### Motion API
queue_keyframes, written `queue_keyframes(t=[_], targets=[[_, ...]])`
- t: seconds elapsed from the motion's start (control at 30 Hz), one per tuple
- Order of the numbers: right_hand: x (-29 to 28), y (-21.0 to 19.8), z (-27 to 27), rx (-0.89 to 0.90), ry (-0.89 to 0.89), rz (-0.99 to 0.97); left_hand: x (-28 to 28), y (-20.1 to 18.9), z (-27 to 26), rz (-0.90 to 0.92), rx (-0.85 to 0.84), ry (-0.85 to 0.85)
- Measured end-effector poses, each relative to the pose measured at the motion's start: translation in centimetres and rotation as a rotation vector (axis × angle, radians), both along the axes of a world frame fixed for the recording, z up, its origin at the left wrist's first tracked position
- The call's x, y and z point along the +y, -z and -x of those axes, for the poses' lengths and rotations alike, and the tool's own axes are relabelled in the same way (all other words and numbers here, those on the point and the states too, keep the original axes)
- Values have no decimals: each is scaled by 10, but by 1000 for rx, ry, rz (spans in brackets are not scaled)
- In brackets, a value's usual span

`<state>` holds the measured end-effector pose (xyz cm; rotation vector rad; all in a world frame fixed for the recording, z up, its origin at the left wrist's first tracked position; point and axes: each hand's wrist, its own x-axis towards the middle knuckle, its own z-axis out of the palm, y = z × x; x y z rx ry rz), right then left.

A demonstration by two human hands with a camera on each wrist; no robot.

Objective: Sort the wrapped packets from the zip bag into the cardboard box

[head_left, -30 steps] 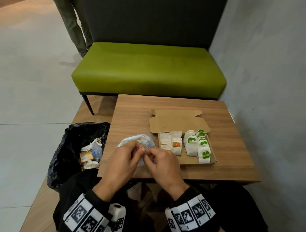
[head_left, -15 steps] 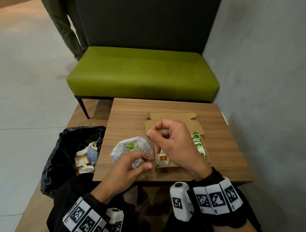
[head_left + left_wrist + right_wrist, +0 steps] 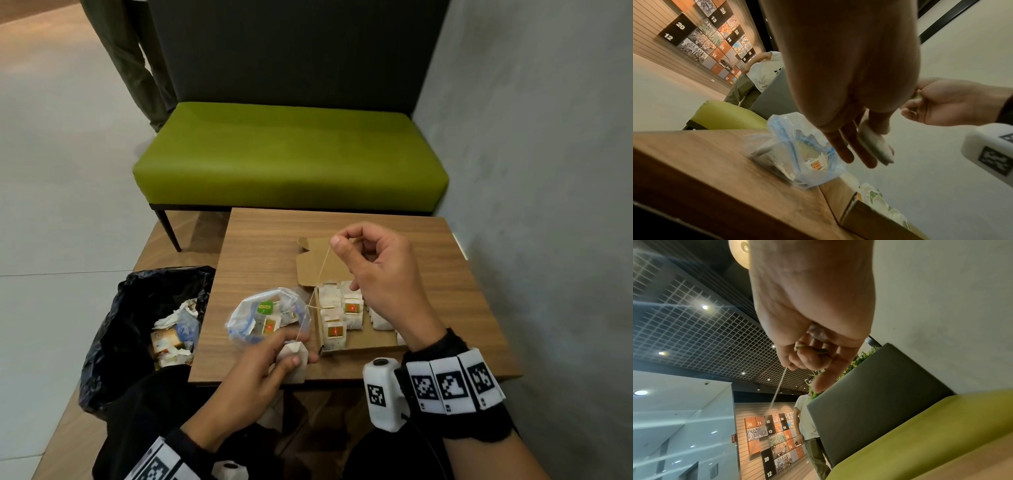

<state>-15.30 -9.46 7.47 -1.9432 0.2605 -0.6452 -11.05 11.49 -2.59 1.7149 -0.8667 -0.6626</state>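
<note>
My left hand (image 3: 274, 359) pinches a white tea-bag packet (image 3: 295, 363) at the table's front edge, also seen in the left wrist view (image 3: 874, 146). A thin string (image 3: 317, 284) runs taut from it up to my right hand (image 3: 370, 270), which pinches the string's end, with a green tag (image 3: 812, 349) between the fingers. The clear zip bag (image 3: 267, 317) lies open on the table with several packets inside. The cardboard box (image 3: 363, 342), lid folded back, holds rows of packets under my right hand.
A black bin bag (image 3: 120, 329) with crumpled wrappers stands left of the wooden table (image 3: 270, 246). A green bench (image 3: 291, 161) stands behind the table, a grey wall on the right. A person's legs (image 3: 137, 61) show at the far left.
My right hand has risen up and away over the box lid, drawing the string out taut. My left hand has stayed low with the packet near the zip bag.
</note>
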Motion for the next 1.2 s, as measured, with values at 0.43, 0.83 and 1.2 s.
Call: queue_keyframes(t=[0.43, 0.83, 1.2], targets=[[11, 82, 2, 259, 92, 96, -21, -58, -13, 437, 116, -164], [63, 88, 44, 420, -222, 154, -33, -63, -38, 420, 114, -701], [76, 86, 59, 496, -322, 413, -34, -50, -47, 384, 325, -822]])
